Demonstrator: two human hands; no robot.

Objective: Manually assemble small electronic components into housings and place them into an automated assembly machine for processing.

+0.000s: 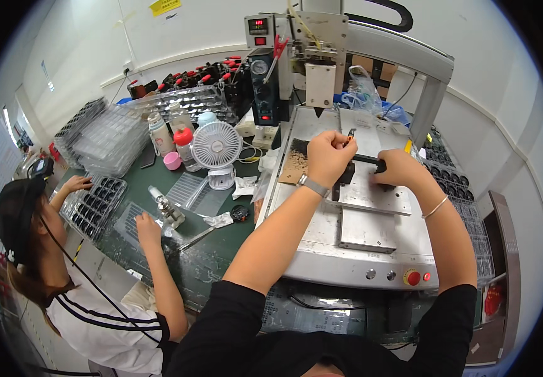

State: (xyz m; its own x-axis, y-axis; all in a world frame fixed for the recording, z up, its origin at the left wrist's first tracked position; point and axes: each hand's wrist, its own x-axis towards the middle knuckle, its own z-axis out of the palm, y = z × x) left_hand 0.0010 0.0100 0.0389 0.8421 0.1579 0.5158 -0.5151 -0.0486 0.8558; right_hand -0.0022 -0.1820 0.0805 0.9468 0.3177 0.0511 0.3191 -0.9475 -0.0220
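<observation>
My left hand [330, 157] is closed in a pinch around a thin dark tool with an orange part [350, 136], its tip pointing up. It is too small to tell its exact kind. My right hand [402, 168] curls around the right end of a black fixture [347, 174] with a dark bar, set on a silver metal plate [372, 193]. The right fingertips are partly hidden behind that hand. Under my left wrist lies a brown board with black crumbs [293, 166], on the bed of a white benchtop machine [303, 261].
Above the bed hangs the machine's head [320, 85]. A red emergency button [412, 277] sits on its front. To the left stand a white fan [217, 147], bottles [161, 133] and stacked clear trays [105, 135]. A co-worker [95, 308] reaches over a tray of black round parts [97, 206].
</observation>
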